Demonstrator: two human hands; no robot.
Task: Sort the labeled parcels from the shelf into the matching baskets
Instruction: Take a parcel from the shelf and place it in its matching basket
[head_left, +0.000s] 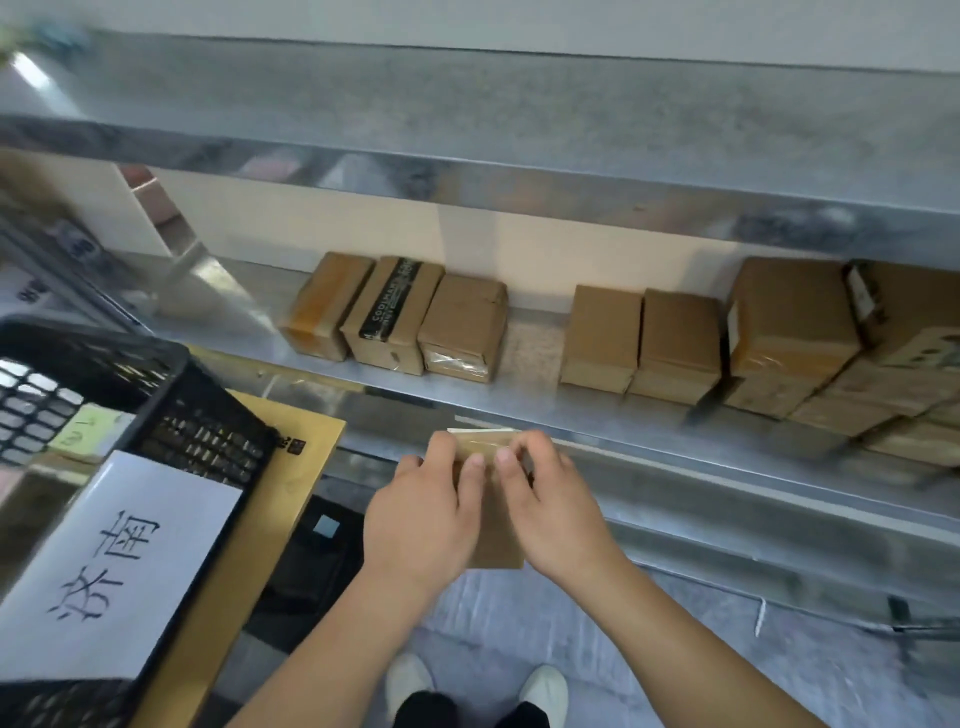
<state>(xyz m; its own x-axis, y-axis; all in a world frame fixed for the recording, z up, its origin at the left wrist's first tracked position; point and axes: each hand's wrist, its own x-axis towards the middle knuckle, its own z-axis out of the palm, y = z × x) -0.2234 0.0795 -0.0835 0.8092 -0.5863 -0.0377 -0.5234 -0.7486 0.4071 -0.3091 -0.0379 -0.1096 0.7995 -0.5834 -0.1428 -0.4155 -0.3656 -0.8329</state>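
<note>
Both my hands hold one small brown cardboard parcel (496, 540) in front of the metal shelf (519, 405). My left hand (421, 512) grips its left side, and my right hand (553, 506) grips its right side, fingers curled over the top edge. Several more brown parcels stand on the shelf: three on the left (400, 317), two in the middle (641, 343), and a pile at the right (841, 353). A black mesh basket (208, 431) with a white paper label (119, 561) sits at my lower left.
The basket rests on a yellow-brown wooden surface (291, 478). An upper metal shelf (519, 130) overhangs the parcels. A dark object (317, 551) lies on the grey floor below, and my white shoes (543, 686) show at the bottom.
</note>
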